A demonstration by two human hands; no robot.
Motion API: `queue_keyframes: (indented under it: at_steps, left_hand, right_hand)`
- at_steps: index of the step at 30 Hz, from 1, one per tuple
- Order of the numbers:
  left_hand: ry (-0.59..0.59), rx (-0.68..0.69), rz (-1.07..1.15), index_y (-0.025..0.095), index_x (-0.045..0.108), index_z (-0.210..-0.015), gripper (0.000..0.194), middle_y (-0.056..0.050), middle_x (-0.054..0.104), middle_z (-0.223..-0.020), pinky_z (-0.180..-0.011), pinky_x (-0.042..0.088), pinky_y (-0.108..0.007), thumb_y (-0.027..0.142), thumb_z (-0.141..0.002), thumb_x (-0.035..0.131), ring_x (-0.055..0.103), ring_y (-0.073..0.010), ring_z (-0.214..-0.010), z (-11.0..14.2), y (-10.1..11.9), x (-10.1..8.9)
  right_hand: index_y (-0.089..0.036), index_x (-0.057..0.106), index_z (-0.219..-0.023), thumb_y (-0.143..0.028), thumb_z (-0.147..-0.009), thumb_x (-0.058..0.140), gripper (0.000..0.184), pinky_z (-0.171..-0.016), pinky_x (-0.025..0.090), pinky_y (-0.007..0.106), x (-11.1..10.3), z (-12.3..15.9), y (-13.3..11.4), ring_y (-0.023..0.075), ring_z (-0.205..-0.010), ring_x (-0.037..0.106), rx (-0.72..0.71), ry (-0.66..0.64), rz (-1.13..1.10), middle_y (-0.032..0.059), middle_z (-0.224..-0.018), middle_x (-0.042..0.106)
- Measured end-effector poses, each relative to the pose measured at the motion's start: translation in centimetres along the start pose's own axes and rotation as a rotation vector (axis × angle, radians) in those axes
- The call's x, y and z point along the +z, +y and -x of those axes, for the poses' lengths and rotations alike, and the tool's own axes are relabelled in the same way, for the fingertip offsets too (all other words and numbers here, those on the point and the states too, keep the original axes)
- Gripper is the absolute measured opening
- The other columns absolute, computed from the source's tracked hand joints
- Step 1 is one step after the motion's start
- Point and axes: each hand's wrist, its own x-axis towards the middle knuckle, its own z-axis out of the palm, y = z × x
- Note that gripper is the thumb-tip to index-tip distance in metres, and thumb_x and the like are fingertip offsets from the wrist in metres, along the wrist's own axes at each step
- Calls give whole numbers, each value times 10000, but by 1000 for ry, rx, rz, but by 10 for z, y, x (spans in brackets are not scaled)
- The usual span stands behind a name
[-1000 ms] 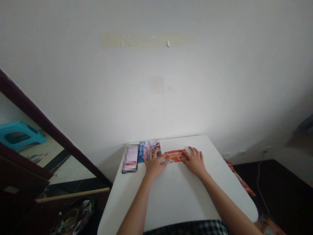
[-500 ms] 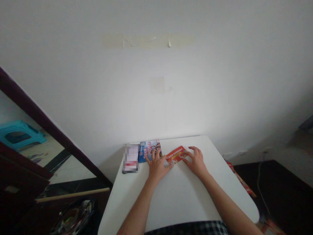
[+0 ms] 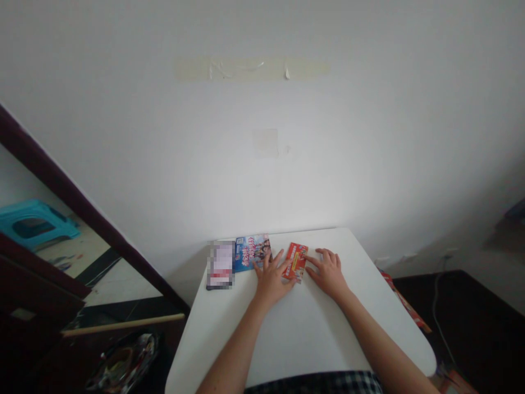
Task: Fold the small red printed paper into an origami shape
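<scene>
A red printed leaflet (image 3: 296, 261) lies on the white table, its long side now running mostly away from me. My left hand (image 3: 273, 279) is open with spread fingers. Its thumb and a finger touch the leaflet's left side and near corner. At the right edge of the leaflet, my right hand (image 3: 327, 269) rests with fingers apart, the tips of thumb and index finger at or very close to the paper. A blue printed leaflet (image 3: 250, 253) lies flat to the left, partly behind my left fingers.
Left of the blue leaflet lies a phone-shaped thing with a pixelated face (image 3: 221, 265). The white table (image 3: 303, 334) stands against a wall (image 3: 229, 186) with old tape marks. A mirror (image 3: 118, 279) leans at the left, showing a blue stool. A cable (image 3: 437, 306) hangs at the right.
The red leaflet has turned from lying slantwise to standing nearly lengthwise away from me. My left hand has shifted slightly right, uncovering more of the blue leaflet.
</scene>
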Motion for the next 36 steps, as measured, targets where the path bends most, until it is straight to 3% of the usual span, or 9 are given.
queue_keyframes:
  at_steps: [6, 10, 16, 22, 28, 36]
  left_hand:
    - [-114, 68, -3, 501, 550, -1330, 446, 69, 473, -1525, -1136, -70, -758, 576, -892, 519, 168, -365, -1495, 0, 3, -5]
    - [-71, 69, -1, 510, 576, -1298, 388, 54, 511, -1486, -1138, -59, -759, 534, -919, 501, 271, -350, -1439, 1, 3, -5]
    - [-33, 80, -24, 504, 484, -1389, 534, 9, 546, -1410, -1170, -15, -731, 547, -867, 584, 360, -325, -1367, 0, 3, -1]
    - [-65, 36, -41, 537, 433, -1413, 582, 50, 446, -1543, -1126, -65, -770, 659, -851, 516, 215, -399, -1471, 0, 0, 0]
    - [-81, 10, -15, 600, 404, -1395, 584, 114, 404, -1563, -1076, -157, -786, 683, -829, 521, 141, -410, -1504, 1, -2, 0]
    - [-107, -2, -33, 603, 409, -1389, 592, 112, 335, -1599, -1084, -121, -788, 718, -817, 509, 61, -404, -1521, 0, -3, -1]
  right_hand:
    - [-500, 543, -1334, -483, -935, 526, 400, -1128, 225, 616, -3, 0, -1, 315, -1372, 330, -23, -34, -9, 43, -1459, 440]
    - [-457, 609, -1280, -448, -901, 595, 380, -1132, 248, 592, -2, -1, 2, 300, -1345, 367, -23, 2, -75, 45, -1416, 485]
    - [-373, 762, -1016, -393, -868, 651, 186, -1093, 353, 479, 3, -4, 8, 282, -1315, 401, -108, 23, -201, 35, -1333, 571]
    - [-346, 781, -877, -353, -854, 659, 124, -1101, 342, 480, 1, -4, 8, 286, -1339, 378, -166, 7, -237, 20, -1295, 603]
    - [-340, 785, -880, -369, -850, 657, 135, -1099, 344, 473, 6, -7, 8, 290, -1324, 389, -75, 4, -260, 35, -1272, 599]
    - [-355, 786, -912, -400, -859, 646, 156, -1115, 301, 489, 4, -14, 2, 299, -1335, 365, 14, -11, -243, 39, -1268, 574]
